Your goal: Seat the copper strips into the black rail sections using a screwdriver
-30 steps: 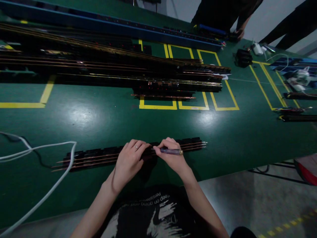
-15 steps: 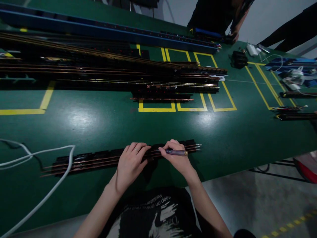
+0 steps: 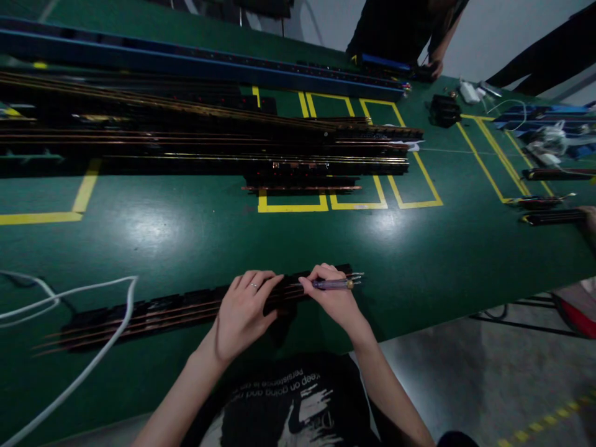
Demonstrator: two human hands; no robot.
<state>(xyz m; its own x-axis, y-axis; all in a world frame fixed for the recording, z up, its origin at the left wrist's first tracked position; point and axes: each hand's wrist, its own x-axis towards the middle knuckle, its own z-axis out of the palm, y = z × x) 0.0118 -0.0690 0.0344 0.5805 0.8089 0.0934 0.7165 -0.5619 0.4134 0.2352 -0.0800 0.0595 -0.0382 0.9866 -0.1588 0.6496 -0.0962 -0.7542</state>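
Note:
A long black strip with thin copper rods along it (image 3: 181, 308) lies near the table's front edge, slightly slanted, with bare silvery ends at its right. My left hand (image 3: 246, 310), with a ring on one finger, holds the strip around its middle, fingers over the far side and thumb on the near side. Close to its right, my right hand (image 3: 333, 295) is closed around a screwdriver (image 3: 333, 284) with a translucent purplish handle. The screwdriver lies low along the strip, pointing left; where its tip rests is too dark to tell.
A white cable (image 3: 100, 354) loops across the strip's left part. Farther back lie a pile of long black and copper strips (image 3: 209, 133) and a blue channel (image 3: 186, 65). Yellow tape (image 3: 293, 208) marks the green table (image 3: 223, 236). Another person's hand (image 3: 436, 68) is at the far edge.
The strip has slid to the left beneath my hands, and its left end now sits farther out past the cable. My hands have stayed in nearly the same places, with the screwdriver still held.

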